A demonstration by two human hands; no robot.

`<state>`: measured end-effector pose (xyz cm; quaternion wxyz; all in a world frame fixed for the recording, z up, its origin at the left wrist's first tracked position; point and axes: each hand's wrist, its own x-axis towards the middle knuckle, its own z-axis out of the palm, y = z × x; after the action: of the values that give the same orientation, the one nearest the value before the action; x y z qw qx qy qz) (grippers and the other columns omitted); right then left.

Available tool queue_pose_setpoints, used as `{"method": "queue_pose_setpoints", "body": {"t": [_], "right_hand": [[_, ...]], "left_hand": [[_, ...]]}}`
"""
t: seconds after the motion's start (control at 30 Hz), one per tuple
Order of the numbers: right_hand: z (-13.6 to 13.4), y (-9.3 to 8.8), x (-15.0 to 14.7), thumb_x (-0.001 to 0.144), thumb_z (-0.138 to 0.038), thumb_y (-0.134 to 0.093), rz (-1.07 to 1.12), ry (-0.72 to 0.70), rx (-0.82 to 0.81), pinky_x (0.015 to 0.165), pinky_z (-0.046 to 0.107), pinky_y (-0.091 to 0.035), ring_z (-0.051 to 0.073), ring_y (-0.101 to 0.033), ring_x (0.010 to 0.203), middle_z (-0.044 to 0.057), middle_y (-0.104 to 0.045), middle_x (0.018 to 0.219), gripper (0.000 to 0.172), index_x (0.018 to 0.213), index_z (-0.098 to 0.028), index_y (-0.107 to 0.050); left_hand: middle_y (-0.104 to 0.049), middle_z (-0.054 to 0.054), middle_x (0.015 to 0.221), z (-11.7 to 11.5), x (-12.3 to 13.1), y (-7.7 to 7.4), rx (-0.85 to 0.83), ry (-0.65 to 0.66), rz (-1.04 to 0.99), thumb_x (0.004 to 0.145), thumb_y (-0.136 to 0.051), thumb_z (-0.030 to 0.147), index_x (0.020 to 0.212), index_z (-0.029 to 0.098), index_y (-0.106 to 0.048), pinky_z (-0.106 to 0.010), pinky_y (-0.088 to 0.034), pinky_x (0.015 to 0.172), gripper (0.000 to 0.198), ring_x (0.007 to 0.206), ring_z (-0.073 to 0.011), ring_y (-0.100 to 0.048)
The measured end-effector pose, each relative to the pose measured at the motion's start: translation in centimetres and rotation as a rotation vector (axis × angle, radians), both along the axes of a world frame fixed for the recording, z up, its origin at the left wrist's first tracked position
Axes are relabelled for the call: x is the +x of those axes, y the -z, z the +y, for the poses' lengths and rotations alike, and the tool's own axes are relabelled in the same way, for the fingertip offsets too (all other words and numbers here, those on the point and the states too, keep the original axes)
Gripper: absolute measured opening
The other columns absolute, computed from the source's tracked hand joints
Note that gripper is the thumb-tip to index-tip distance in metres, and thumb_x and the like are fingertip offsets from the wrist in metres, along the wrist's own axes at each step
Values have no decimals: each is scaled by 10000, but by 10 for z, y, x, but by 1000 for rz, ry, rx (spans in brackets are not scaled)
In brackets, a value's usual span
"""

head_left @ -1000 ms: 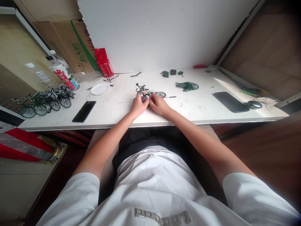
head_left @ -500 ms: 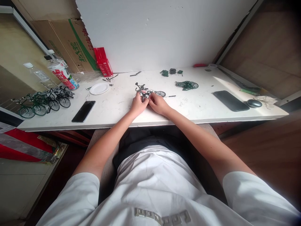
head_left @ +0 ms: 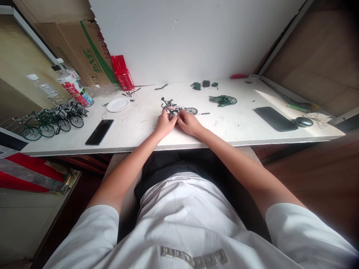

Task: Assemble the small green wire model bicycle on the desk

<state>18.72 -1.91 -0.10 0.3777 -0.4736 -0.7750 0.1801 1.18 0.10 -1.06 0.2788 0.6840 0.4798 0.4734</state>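
A small black model bicycle (head_left: 191, 111) is at the middle of the white table, partly hidden by my fingers. My left hand (head_left: 165, 121) is closed round its left part, near a wheel. My right hand (head_left: 189, 122) has its fingertips pinched together at the bicycle's lower edge, touching the left fingertips; any small part between them is hidden. Just right of the hands lies a thin dark strip (head_left: 204, 113). Farther right is a cluster of dark green bicycle parts (head_left: 223, 100). Several finished-looking model bicycles (head_left: 47, 130) stand at the far left.
A phone (head_left: 100, 132) and white plate (head_left: 118, 105) lie left, with bottles (head_left: 73, 88), a red box (head_left: 123, 73) and a carton (head_left: 89, 56) behind. Small green pieces (head_left: 196, 86) sit at the back. A dark flat slab (head_left: 275, 118) and rounded grey object (head_left: 304, 121) are right.
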Motion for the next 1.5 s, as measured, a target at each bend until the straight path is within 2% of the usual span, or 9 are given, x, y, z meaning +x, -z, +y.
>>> {"method": "queue_pose_setpoints", "body": {"t": [0.17,0.5,1.07,1.5], "right_hand": [[0,0,0,1025,-380,-524,9,-12,4,820,509,-549,335,-661,818,102,-720,870,140,947,-277,-470],[-2,-2,-1,1013,-332,-504,6,-5,1,803,511,-542,336,-652,803,110,-715,871,105,936,-275,-460],[-3,-4,-1,1017,-345,-502,-4,-2,-10,802,490,-534,323,-647,796,104,-721,888,109,943,-275,-463],[-3,-2,0,1025,-452,-523,13,-11,5,791,491,-542,321,-642,796,114,-730,893,198,946,-277,-476]], "left_hand": [[-644,35,713,1,0,1,14,-6,5,908,-736,187,1283,225,-637,-315,-527,740,390,674,-183,-655],[-706,9,782,1,0,2,0,7,-6,914,-723,178,1304,225,-624,-337,-568,818,405,759,-205,-721],[-739,-4,830,6,-2,6,-3,29,-28,912,-745,206,1295,241,-628,-332,-588,806,402,771,-201,-736],[-719,6,811,7,-2,7,-9,37,-45,906,-740,215,1283,253,-623,-330,-582,805,396,772,-202,-737]]}}
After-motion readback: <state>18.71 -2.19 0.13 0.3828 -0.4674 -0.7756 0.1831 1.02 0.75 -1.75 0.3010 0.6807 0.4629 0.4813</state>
